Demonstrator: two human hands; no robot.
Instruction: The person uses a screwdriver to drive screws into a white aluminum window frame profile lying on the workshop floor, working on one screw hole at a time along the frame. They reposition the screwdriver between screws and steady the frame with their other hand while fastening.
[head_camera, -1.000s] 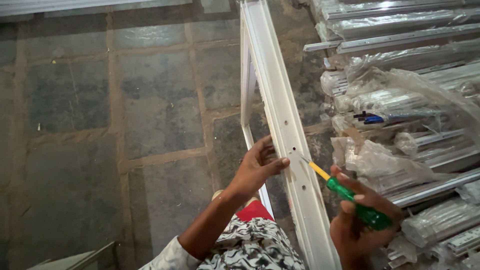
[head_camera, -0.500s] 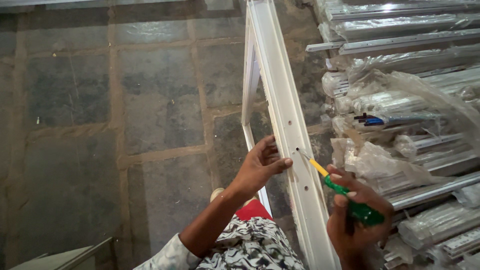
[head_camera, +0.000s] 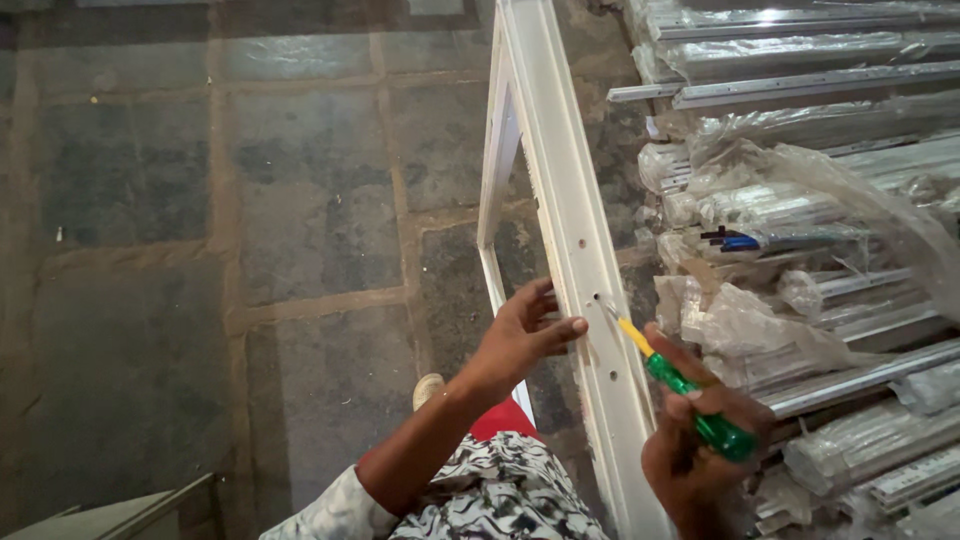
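Observation:
A white metal frame (head_camera: 560, 190) stands upright on the stone floor in front of me. My left hand (head_camera: 522, 338) grips its near rail, thumb on the face beside a small hole. My right hand (head_camera: 700, 450) is closed around a screwdriver (head_camera: 680, 385) with a green handle and yellow shaft. The screwdriver's tip touches a hole in the rail just right of my left thumb. Several more small holes run down the rail's face.
Stacks of long metal profiles wrapped in clear plastic (head_camera: 800, 200) lie close on the right. Grey stone floor slabs (head_camera: 200, 230) fill the left. My knee in red cloth (head_camera: 505, 420) and a foot (head_camera: 428, 388) sit below the frame. A grey metal piece (head_camera: 120, 510) shows at bottom left.
The screwdriver's tip has stayed at the hole while my right hand shifted slightly. My left hand keeps its hold on the rail.

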